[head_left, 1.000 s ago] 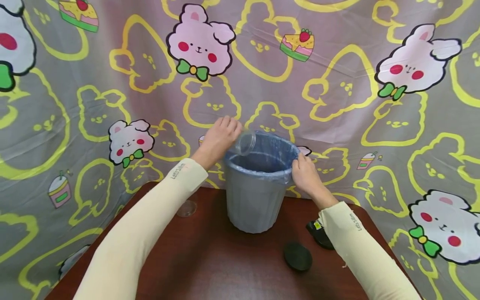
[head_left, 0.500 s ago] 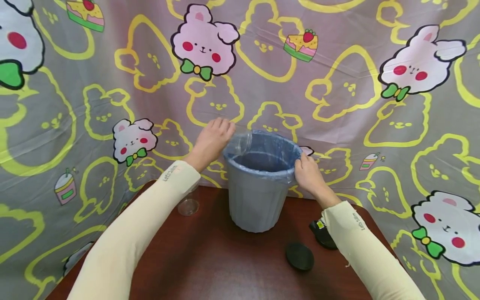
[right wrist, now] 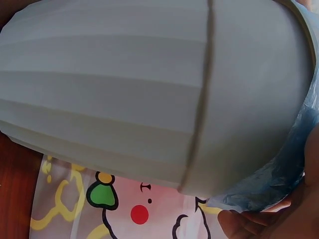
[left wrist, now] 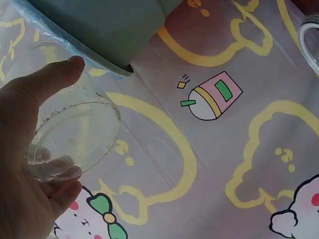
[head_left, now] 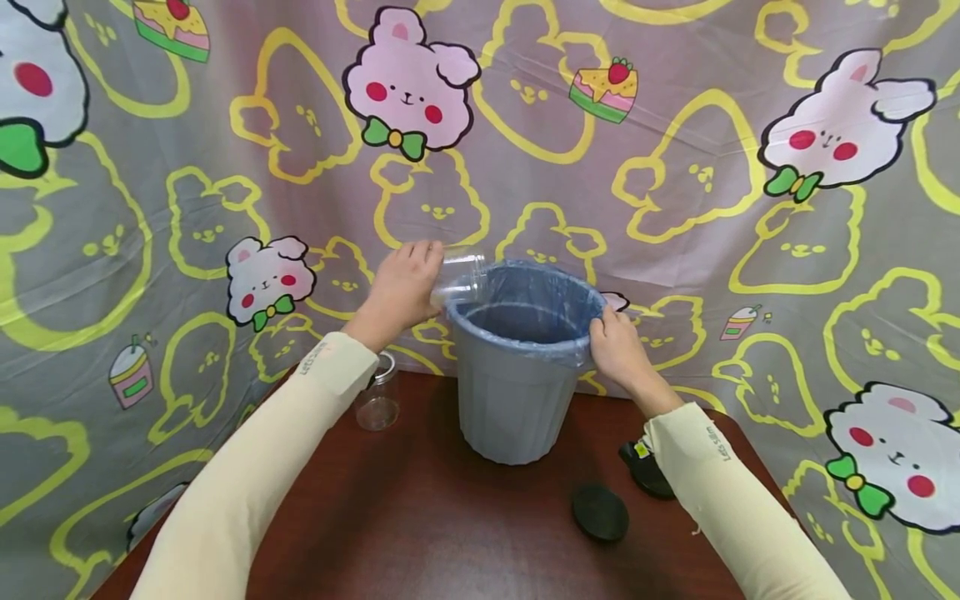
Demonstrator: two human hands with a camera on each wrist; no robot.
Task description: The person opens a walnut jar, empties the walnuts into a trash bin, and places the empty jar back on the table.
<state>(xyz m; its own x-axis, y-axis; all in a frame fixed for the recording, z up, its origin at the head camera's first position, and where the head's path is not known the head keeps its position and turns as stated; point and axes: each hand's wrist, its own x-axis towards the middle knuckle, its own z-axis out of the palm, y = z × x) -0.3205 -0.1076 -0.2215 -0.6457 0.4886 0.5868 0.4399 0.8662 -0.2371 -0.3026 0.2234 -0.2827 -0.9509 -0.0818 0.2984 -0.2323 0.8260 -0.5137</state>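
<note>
My left hand (head_left: 405,283) grips a clear plastic jar (head_left: 461,275) tipped on its side, its uncapped mouth towards the bin and overlapping the left rim in the head view. Small dark specks cling inside the jar (left wrist: 75,117) in the left wrist view, where the thumb and fingers wrap round it. The grey trash bin (head_left: 513,408) stands upright on the table, lined with a blue plastic bag (head_left: 551,292) folded over its rim. At the right side of that rim, my right hand (head_left: 618,346) pinches bag and edge together, its fingers partly out of frame in the right wrist view.
Another clear jar (head_left: 377,404) stands on the brown table (head_left: 420,517), left of the bin. A round black lid (head_left: 600,512) lies front right. Beyond it, a black item with a yellow-green label (head_left: 648,471) is partly covered by my right sleeve. Patterned cloth hangs close behind.
My left hand has drawn the jar leftwards from over the bin's opening to its left rim, turning the jar more sideways. The right hand keeps its hold on the rim.
</note>
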